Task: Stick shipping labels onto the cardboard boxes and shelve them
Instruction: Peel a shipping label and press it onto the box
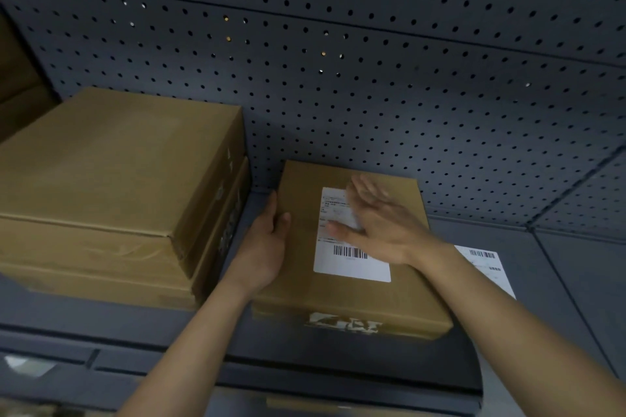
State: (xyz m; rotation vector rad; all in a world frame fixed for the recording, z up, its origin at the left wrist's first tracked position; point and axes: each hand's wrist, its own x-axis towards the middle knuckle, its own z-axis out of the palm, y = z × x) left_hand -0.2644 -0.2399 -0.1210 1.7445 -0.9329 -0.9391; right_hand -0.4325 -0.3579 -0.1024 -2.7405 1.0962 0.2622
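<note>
- The cardboard box (338, 301) lies flat on the shelf (559, 281), about midway along it, with its far edge close to the pegboard back panel (372, 78) and its near edge set back from the shelf's front lip
- The shipping label (352, 269) sits on the box's top face, barcode end towards the front edge
- The left hand (267, 247) grips the box's left edge, thumb on top and fingers along the side
- The right hand (379, 220) is open, fingers straight, laid over the far part of the label; it is blurred, so I cannot tell whether it presses down or skims just above
- Likely risk: the label's near corners lie outside the palm, and an uneven sweep could leave them lifted or trap a crease
- A hard push towards the back could jam the box against the panel or skew it, though the left hand looks placed to steady it
- A loose label sheet (487, 264) lies just right of the box, partly under the right forearm, which could drag it off the front edge
- Room is tight on the left: the left hand fills the narrow gap beside the stack of boxes (111, 179)
- The shelf looks open towards its right corner
</note>
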